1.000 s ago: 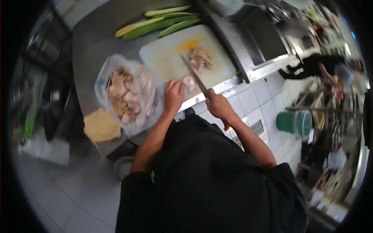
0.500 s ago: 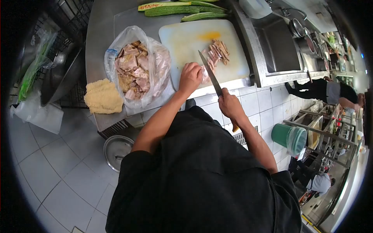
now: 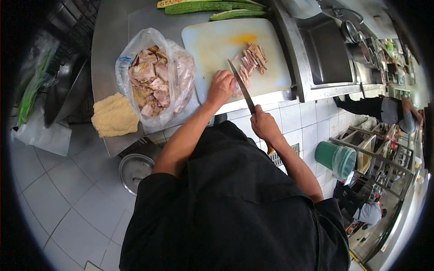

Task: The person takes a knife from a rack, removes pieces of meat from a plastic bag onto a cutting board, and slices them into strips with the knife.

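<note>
Since half a second ago, the knife [image 3: 242, 83] and the right hand [image 3: 266, 123] have drawn back slightly toward the near edge of the white cutting board [image 3: 203, 49], while the left hand [image 3: 221, 86] has stayed almost in place. Right fingers are clenched around the knife handle, just beyond the board's near edge; the blade slants across the board, its tip pointing away and to the left. Left fingers are bent at the left side of a pale pink piece of meat [image 3: 238, 89], near the middle of the board's near edge; I cannot tell whether they grip it or only press on it. The blade lies over or against this piece, with its tip beyond. Just past the blade, toward the board's right edge, is a loose pile of meat strips [image 3: 257, 58]. An orange stain [image 3: 244, 38] marks the board near its far edge.

Left of the board, on the metal table [image 3: 110, 54], stands an open clear plastic bag [image 3: 183, 77] filled with meat chunks [image 3: 151, 81]. A folded tan cloth [image 3: 115, 115] lies at the table's near left corner. Long green squash [image 3: 199, 8] lie beyond the board's far edge.
</note>
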`<action>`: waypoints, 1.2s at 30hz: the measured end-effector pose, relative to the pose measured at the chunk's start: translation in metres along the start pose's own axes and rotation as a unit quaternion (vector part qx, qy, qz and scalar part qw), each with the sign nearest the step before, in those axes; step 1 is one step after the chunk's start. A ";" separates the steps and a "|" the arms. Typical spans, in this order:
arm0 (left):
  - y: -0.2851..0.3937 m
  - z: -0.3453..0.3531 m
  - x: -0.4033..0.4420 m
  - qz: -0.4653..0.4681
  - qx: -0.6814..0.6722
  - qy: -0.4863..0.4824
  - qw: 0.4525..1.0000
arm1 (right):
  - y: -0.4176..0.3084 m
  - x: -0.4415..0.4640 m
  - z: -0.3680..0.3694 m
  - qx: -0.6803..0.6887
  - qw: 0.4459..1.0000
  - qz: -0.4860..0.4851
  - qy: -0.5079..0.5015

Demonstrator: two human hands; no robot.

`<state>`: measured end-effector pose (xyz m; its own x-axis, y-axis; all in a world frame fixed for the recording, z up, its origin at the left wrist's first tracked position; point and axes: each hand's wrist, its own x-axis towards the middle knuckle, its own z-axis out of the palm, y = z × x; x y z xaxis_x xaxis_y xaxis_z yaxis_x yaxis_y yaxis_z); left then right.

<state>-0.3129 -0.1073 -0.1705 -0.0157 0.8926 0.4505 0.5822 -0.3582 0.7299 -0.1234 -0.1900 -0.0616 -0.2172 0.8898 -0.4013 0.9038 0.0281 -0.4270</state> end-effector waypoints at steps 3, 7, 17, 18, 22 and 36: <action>-0.008 0.002 -0.004 0.016 0.007 -0.006 1.000 | 0.015 0.012 0.017 -0.002 0.997 0.051 -0.056; -0.014 0.006 -0.012 -0.017 0.003 -0.048 0.999 | -0.003 0.012 0.002 -0.025 0.995 0.033 -0.092; 0.004 -0.004 0.002 0.011 0.003 -0.074 0.997 | -0.004 0.060 0.022 0.076 0.997 0.013 -0.013; 0.004 -0.006 0.002 0.008 0.002 -0.075 0.997 | -0.009 0.063 0.021 0.076 0.997 0.009 -0.010; 0.004 -0.004 -0.002 0.004 0.002 -0.072 0.997 | -0.007 0.095 0.029 0.059 0.998 0.001 0.001; -0.002 -0.018 -0.007 -0.022 -0.031 0.045 0.998 | -0.019 0.090 -0.025 0.031 0.998 -0.027 -0.049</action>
<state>-0.3289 -0.1178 -0.1657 -0.1137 0.8806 0.4600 0.5275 -0.3388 0.7791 -0.1509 -0.0989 -0.0700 -0.3033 0.8383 -0.4531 0.8660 0.0441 -0.4981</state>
